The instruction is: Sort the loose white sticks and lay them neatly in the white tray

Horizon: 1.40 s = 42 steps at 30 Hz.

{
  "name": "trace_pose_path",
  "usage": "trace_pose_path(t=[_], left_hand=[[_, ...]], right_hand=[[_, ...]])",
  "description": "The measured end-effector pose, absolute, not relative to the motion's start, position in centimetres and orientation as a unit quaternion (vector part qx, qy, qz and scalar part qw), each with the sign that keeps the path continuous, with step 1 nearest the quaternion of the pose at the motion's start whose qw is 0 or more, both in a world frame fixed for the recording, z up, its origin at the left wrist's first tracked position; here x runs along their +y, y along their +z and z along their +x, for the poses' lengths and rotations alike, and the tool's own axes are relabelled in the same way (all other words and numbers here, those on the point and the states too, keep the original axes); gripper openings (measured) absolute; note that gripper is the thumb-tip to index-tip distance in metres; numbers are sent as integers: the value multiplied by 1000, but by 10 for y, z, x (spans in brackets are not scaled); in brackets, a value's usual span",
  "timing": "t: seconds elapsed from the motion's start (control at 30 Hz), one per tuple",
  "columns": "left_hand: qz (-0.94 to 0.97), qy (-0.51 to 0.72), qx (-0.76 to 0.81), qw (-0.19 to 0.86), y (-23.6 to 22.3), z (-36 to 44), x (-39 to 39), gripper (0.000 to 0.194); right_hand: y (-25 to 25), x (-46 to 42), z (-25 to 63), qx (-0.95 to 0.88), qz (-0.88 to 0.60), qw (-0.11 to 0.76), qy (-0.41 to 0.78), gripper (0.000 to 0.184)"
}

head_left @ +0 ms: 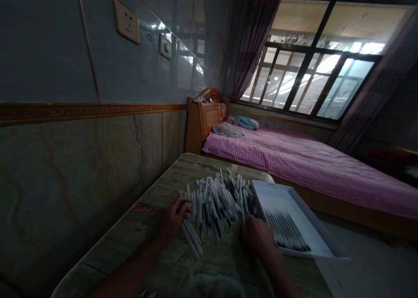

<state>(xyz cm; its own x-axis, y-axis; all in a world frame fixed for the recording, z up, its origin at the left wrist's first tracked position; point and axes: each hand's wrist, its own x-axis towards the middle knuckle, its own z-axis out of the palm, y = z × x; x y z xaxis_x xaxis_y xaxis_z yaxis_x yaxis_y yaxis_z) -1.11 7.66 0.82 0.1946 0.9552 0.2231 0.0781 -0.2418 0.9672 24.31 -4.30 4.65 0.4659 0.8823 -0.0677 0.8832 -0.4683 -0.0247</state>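
1. Atop stone-pattern tabletop (107, 241): pile of white tubes (217, 202), thin, dark-marked, criss-crossed, heaped at mid-table.
2. L hand (173, 219): at pile's left edge, fingers (183, 207) curled, in contact w/ tubes. Firm grasp vs. light touch: cannot tell.
3. Loose tubes (191, 239): small bunch, roughly parallel, on tabletop just below L hand, alongside main pile.
4. R hand (256, 236): back of hand up, btwn pile and tray, against pile's lower right. Fingers mostly hidden; clenched, released or holding: cannot tell.
5. White tray (302, 211): shallow, rectangular, at table's right side, just beside R hand. Contents: aligned tubes (287, 232), side by side, neat row, dark ends toward near rim.
6. Beyond table: bed (313, 171) w/ pink gingham sheet, wooden headboard (209, 119) at far end. Nr headboard on bed: folded clothes (227, 130), blue cloth (247, 123).
7. Far wall: barred window (313, 58), bright, dark frame, w/ patterned curtain (257, 32) at left side.
8. Left wall: tiled, w/ brown decorative border strip (81, 113) across middle. Above strip: wall socket (126, 21), dial switch (165, 46), both cream-coloured, side by side.
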Motion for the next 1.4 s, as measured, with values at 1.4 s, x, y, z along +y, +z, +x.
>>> trace_pose_path(t=[1.4], left_hand=[[431,425,327,725,13,14,50,39]], right_hand=[[16,-35,207,517,841,-160,0,22]])
